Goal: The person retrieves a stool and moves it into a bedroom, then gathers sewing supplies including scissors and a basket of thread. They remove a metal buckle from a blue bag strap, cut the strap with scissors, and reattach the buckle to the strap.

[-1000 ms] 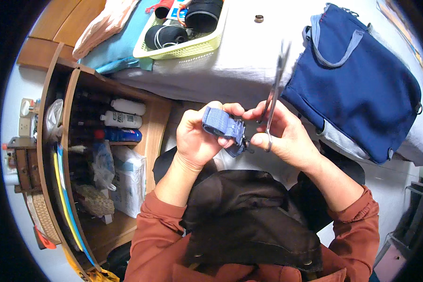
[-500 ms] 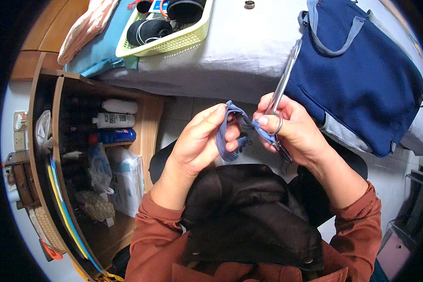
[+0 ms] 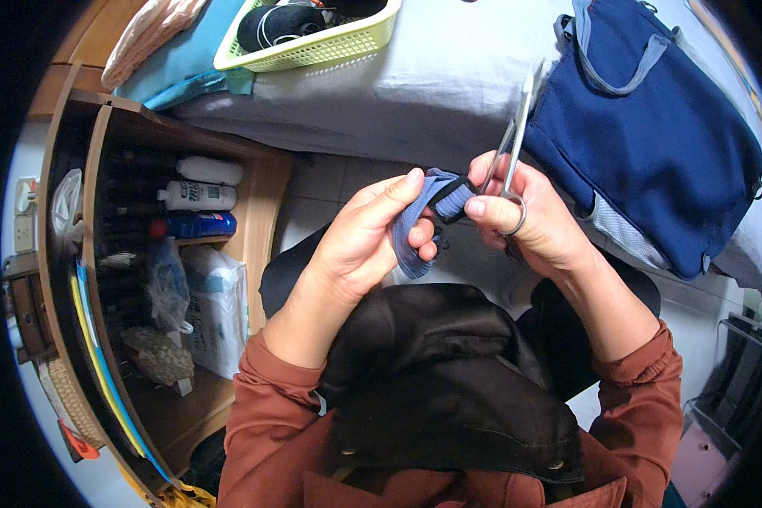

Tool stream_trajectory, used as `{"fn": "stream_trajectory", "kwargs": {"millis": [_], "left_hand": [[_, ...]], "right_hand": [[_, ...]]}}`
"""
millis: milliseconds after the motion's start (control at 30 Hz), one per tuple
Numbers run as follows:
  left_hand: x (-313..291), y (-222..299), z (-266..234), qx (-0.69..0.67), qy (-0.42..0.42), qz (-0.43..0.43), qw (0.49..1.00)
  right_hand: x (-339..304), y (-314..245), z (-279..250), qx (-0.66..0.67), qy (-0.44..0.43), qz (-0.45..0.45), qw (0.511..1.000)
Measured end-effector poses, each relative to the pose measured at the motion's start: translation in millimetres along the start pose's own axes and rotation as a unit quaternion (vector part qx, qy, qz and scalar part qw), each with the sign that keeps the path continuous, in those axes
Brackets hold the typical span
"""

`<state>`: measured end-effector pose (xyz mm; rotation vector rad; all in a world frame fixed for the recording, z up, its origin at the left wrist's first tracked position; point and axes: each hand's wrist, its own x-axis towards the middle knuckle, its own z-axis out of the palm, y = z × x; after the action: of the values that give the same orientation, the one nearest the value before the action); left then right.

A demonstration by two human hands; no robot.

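My left hand holds a blue-grey webbing strap looped over its fingers, with a black buckle part at the strap's upper end. My right hand grips a pair of silver scissors, a finger through one ring, blades pointing up and away; its thumb also pinches the strap's end. Both hands meet above a dark brown garment lying on my lap.
A navy bag lies on the grey-covered bed ahead. A yellow-green basket with spools sits at the bed's far edge. At left, a wooden shelf unit holds bottles and bags.
The strap has been unfolded from a bunched bundle into a loop over my left fingers. The scissors stayed in my right hand, blades still raised. The view has shifted down slightly.
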<state>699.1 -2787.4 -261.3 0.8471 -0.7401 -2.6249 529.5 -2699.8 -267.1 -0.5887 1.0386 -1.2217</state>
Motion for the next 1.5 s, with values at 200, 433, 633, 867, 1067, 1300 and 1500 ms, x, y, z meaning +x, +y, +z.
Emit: {"fn": "stream_trajectory", "kwargs": {"millis": [200, 433, 633, 867, 1067, 1300, 1500], "left_hand": [[-1.1, -5.0, 5.0, -0.029, 0.037, -0.031, 0.998], [-2.9, -1.0, -4.1, -0.159, -0.028, -0.052, 0.986], [-8.7, 0.3, -0.2, -0.026, -0.015, 0.020, 0.999], [-17.5, -2.9, 4.8, 0.151, 0.000, 0.085, 0.985], [-18.4, -9.3, 11.5, 0.247, 0.043, 0.168, 0.953], [-21.2, -8.9, 2.1, 0.282, -0.019, 0.193, 0.939], [-22.6, -10.7, 6.5, 0.300, 0.004, 0.202, 0.932]], "right_hand": [[0.8, 0.4, -2.6, 0.039, -0.014, -0.003, 0.999], [-0.7, -7.5, -7.3, 0.112, -0.035, 0.003, 0.993], [-2.0, -11.6, -11.9, 0.067, -0.026, -0.058, 0.996], [-6.6, -16.6, -13.0, -0.057, -0.039, -0.168, 0.983], [-8.4, -17.0, -15.4, -0.119, -0.005, -0.168, 0.978], [-8.6, -11.9, -14.2, -0.108, -0.059, -0.080, 0.989], [-11.4, -10.0, -4.4, -0.119, -0.021, -0.123, 0.985]]}}
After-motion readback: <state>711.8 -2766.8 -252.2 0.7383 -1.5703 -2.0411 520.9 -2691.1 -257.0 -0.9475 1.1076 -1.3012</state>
